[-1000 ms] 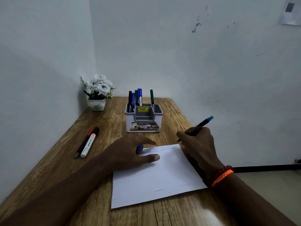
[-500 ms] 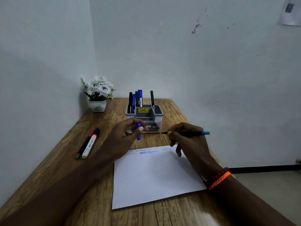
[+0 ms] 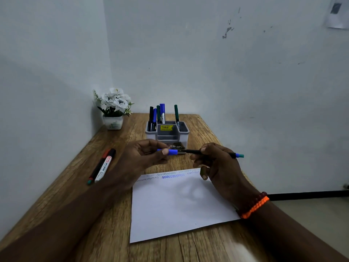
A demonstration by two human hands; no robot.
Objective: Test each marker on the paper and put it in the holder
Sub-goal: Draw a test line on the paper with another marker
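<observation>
My right hand (image 3: pixel 219 163) grips a thin black marker (image 3: pixel 194 152) with a blue-green end, held level above the table with its tip pointing left. My left hand (image 3: pixel 143 157) pinches the blue cap (image 3: pixel 171 152), whose open end faces the marker tip, almost touching it. Below both hands lies the white paper (image 3: pixel 179 205) with several zigzag test lines along its far edge. The grey holder (image 3: pixel 167 132) stands behind the hands with several markers upright in it. Two markers (image 3: pixel 103 166) lie side by side on the left of the table.
A small white pot of white flowers (image 3: pixel 113 108) sits in the back left corner. Walls close in on the left and behind the wooden table (image 3: pixel 75 205). The table's right edge drops to the floor, where a black cable (image 3: pixel 309 195) runs.
Both hands have lifted off the paper. The marker has turned from upright writing to level. The blue cap has moved right, up to the marker tip.
</observation>
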